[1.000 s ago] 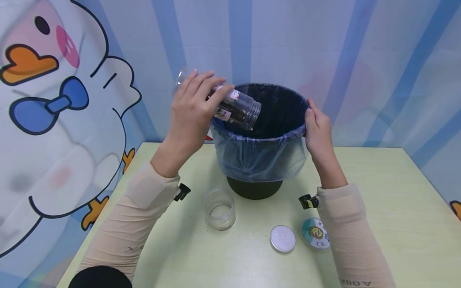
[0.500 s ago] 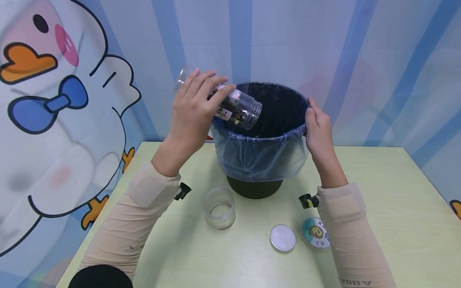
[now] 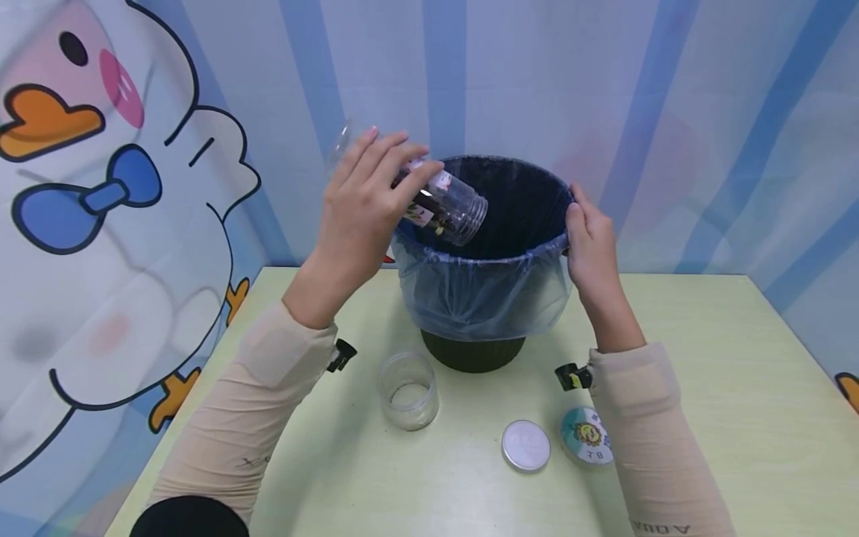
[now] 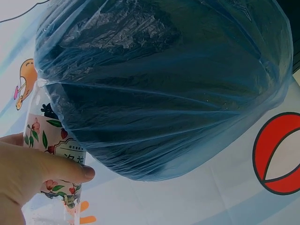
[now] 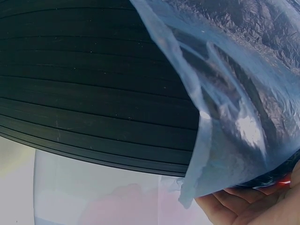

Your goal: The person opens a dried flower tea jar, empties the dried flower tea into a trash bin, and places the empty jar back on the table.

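Observation:
My left hand (image 3: pixel 365 205) grips a clear plastic jar (image 3: pixel 463 212) with a floral label and dark dried bits inside. The jar is tilted, its uncapped mouth lower and just inside the rim of a black trash can (image 3: pixel 473 350). A translucent blue bag (image 3: pixel 483 298) lines the can and folds down over its outside. On the can's right side my right hand (image 3: pixel 593 242) holds the rim through the bag, thumb on top. In the left wrist view, the jar's label (image 4: pixel 49 136) shows flowers and printed characters, with my thumb across it.
A clear open jar (image 3: pixel 409 391) stands in front of the can. Right of it lie a round silvery lid (image 3: pixel 526 446) and a round container with a teal-and-white top (image 3: pixel 587 435), partly behind my right forearm. A printed curtain (image 3: pixel 523 82) hangs behind the table (image 3: pixel 705 388).
The view has shifted very slightly. Both hands keep their holds, and the jar stays tilted at the can's mouth, with some bits shifting near its neck.

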Available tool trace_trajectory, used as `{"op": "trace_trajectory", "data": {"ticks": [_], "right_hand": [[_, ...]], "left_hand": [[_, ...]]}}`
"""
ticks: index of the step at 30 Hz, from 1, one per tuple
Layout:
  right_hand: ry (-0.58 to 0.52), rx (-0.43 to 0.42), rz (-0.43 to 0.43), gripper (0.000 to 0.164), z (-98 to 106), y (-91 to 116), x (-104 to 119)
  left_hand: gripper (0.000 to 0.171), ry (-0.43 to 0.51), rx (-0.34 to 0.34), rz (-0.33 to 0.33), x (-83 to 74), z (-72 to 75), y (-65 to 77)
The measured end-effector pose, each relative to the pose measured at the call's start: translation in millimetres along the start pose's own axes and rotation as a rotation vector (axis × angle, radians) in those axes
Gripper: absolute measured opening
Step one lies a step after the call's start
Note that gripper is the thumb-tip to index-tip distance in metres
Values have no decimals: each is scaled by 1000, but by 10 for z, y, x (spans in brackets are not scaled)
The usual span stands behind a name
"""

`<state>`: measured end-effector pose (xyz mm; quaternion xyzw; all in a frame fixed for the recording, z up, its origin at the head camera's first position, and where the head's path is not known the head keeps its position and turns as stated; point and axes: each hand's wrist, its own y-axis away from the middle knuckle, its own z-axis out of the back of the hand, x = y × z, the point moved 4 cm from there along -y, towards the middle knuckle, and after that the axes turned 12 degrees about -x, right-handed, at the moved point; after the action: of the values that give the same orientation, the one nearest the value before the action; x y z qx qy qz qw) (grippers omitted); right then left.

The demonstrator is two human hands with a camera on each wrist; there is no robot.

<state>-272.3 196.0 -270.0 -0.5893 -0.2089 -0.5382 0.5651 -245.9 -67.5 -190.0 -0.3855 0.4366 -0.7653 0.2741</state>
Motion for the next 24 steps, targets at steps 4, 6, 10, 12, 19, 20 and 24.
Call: {"op": "trace_trajectory", "data": {"ticks": [4,6,10,12,19,20,24], "right_hand": [[-2,0,-3,52,0,0,1],[-3,2,-5,52,-1,0,2],[-10,1,-1,52,-1,0,1],[-10,0,0,51,-1,3,1],[-1,-6,-5,52,-2,6,4],[-2,-5,-4,52,-2,6,3],[-10,-2,-3,53,-6,7,5]], "left_hand": [[38,-3,-1,-23,4,-15,-5],[39,-3,8,-35,7,-21,-4],[38,-20,20,-68,0,-21,-5],[36,-46,18,-97,-13,-21,-7],[32,-87,-11,-150,-40,-28,-15],[32,-92,-17,-157,-43,-28,-17],[32,-113,-34,-184,-55,-26,-25]]}}
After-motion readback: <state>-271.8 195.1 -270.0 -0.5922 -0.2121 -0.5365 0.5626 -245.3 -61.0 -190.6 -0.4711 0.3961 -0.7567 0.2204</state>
